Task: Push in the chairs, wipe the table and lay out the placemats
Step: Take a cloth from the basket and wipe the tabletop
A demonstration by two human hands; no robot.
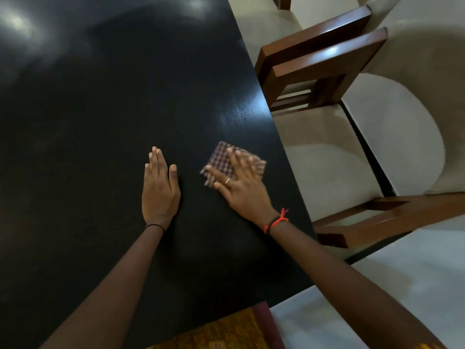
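Wiping step. Right hand (239, 182) lies flat, fingers straight, pressing the folded checked cloth (220, 158) onto the dark table (100, 109). Table edge is just to its right. Left hand (159, 190) rests open, palm down, beside the cloth's left. Next, probably: sweep the cloth across the surface ahead of both hands under even pressure.

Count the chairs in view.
2. One cream-seated armchair stands at the table's right edge, nearest the camera; a second armchair sits just beyond it. More may be hidden out of frame.
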